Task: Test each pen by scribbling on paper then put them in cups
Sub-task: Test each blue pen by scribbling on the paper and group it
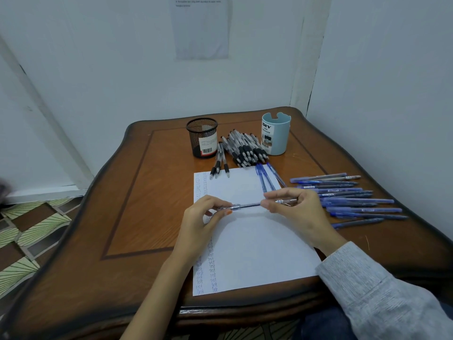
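Note:
A blue pen (247,206) is held level above the white paper (255,246). My left hand (203,217) pinches its left end and my right hand (294,207) grips its right end. The paper carries columns of small "test" scribbles down its left side. A black mesh cup (203,138) stands at the back left and a light blue cup (275,133) at the back right. Between them lies a heap of black-grip pens (245,148). Several blue pens (355,200) lie in a spread to the right of the paper.
Three black-grip pens (219,165) and three blue pens (268,176) rest across the paper's far edge. The brown wooden table (137,204) stands in a corner with white walls behind and to the right. A patterned floor (29,229) shows at the left.

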